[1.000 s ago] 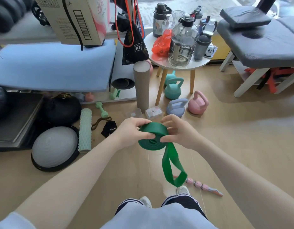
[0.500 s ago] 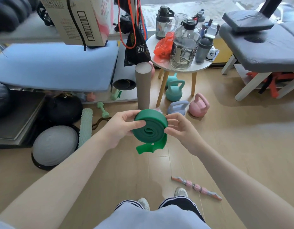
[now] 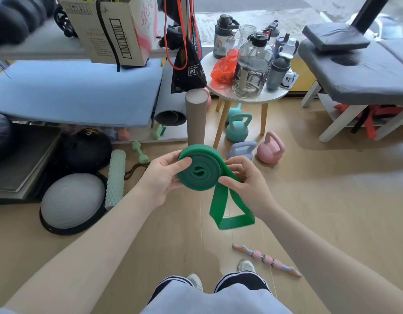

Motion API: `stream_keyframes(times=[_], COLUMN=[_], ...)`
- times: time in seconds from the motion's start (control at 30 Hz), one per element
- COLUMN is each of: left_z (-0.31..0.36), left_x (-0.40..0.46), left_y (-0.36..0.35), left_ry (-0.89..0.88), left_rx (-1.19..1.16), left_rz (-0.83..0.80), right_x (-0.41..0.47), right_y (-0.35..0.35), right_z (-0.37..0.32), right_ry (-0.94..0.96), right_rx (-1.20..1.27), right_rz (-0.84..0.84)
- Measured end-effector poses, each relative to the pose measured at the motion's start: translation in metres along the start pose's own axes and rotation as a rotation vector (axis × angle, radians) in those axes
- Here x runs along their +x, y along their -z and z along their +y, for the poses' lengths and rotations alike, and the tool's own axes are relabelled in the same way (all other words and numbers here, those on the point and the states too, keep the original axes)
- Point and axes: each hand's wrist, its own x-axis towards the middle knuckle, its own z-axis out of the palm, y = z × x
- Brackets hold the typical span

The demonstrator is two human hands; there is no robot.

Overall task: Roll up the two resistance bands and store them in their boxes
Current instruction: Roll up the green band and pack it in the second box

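Observation:
A green resistance band (image 3: 199, 171) is wound into a thick coil that I hold upright in front of me, its spiral face toward the camera. My left hand (image 3: 160, 177) grips the coil's left side, thumb across its face. My right hand (image 3: 245, 184) pinches the band where it leaves the coil on the right. A short loop of loose band hangs below, between my hands. A brown band lies on the floor (image 3: 134, 169) by the foam roller. The boxes are hidden behind my hands.
A cardboard tube (image 3: 195, 118) stands just behind the coil. Kettlebells (image 3: 269, 148) sit under a round white table (image 3: 248, 96) crowded with bottles. A half-ball trainer (image 3: 71, 201) and foam roller (image 3: 115, 177) lie left; a massage stick (image 3: 267, 260) lies by my feet.
The coil turned from lying flat to standing upright with its spiral facing me and grew thicker. The long hanging tail shortened to a small loop; my hands rose slightly.

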Motion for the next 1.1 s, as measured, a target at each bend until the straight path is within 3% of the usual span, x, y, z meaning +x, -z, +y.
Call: stream_keyframes(times=[0.17,0.37,0.5,0.73,0.97,1.1], left_z=[0.002,-0.003,-0.006,-0.022,-0.02,-0.01], left_x=[0.0,0.003,0.001,-0.001,0.0,0.01], left_y=[-0.003,-0.018,-0.017,0.003,-0.017,-0.043], left_ry=[-0.01,0.057,0.078,0.174,0.253,0.226], left_rx=[0.019,-0.186,-0.186,0.155,0.715,0.979], left_rz=[0.031,0.096,0.013,-0.09,-0.267,-0.28], right_x=[-0.002,0.006,0.017,0.017,0.011,0.011], right_y=[-0.005,-0.015,-0.005,0.004,0.013,0.028], right_z=[0.006,-0.001,-0.005,0.014,0.037,0.034], right_ry=[-0.028,-0.038,-0.085,-0.105,-0.027,0.002], right_rx=[0.027,0.134,0.348,0.21,-0.378,-0.369], right_rz=[-0.004,0.087,-0.017,-0.1,-0.37,-0.346])
